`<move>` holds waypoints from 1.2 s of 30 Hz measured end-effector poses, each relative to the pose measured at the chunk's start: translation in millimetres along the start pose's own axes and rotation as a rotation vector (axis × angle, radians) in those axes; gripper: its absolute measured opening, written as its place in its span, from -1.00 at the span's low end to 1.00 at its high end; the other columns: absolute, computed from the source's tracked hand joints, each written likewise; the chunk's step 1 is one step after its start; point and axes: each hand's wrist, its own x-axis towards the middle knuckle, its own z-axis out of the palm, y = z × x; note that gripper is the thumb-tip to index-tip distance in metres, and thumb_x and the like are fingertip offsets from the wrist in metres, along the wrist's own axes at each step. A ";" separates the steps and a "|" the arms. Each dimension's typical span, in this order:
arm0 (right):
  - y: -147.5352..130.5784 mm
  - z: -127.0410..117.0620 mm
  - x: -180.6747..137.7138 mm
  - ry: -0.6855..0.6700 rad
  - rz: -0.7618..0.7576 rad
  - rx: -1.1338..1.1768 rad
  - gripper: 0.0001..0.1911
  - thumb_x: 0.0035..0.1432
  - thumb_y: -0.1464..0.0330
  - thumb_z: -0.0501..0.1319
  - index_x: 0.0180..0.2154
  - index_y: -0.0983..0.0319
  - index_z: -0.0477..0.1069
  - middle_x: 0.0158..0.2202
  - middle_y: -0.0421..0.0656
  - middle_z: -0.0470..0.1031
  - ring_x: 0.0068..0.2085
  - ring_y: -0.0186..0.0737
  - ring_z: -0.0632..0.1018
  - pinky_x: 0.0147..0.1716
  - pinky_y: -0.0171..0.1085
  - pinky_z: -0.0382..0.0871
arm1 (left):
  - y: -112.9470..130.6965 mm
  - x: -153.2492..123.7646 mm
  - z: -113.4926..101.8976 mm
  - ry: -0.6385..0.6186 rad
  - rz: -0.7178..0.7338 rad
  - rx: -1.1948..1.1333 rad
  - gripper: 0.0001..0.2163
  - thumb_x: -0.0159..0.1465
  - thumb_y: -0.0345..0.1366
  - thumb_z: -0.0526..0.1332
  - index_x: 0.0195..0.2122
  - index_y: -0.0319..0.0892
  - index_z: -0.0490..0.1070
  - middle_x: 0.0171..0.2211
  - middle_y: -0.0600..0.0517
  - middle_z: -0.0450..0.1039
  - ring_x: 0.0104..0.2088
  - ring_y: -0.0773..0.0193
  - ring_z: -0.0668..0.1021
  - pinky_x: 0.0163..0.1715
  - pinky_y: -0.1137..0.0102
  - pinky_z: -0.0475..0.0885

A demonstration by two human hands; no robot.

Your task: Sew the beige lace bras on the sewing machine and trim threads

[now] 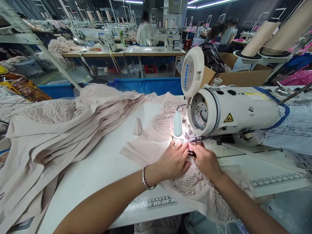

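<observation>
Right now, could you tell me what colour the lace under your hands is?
The lace is pale beige; head view.

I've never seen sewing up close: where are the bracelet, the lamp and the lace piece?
bracelet (144, 178), head view, band across the wrist.
lamp (177, 123), head view, middle of its white body.
lace piece (188, 184), head view, its patterned middle.

Lace piece (190, 183) partly beneath left hand (174, 162)
</observation>
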 end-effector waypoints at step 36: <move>1.4 -0.1 4.6 -0.149 0.146 -0.016 -0.56 0.06 0.61 0.04 -0.06 0.26 0.48 -0.35 -0.12 0.60 -0.39 -0.19 0.58 -0.43 -0.30 0.34 | -6.3 0.4 2.8 -0.020 0.001 0.158 -0.44 0.49 -0.03 -0.06 0.24 -0.46 0.31 0.23 -0.32 0.36 0.19 -0.06 0.42 0.20 0.01 0.19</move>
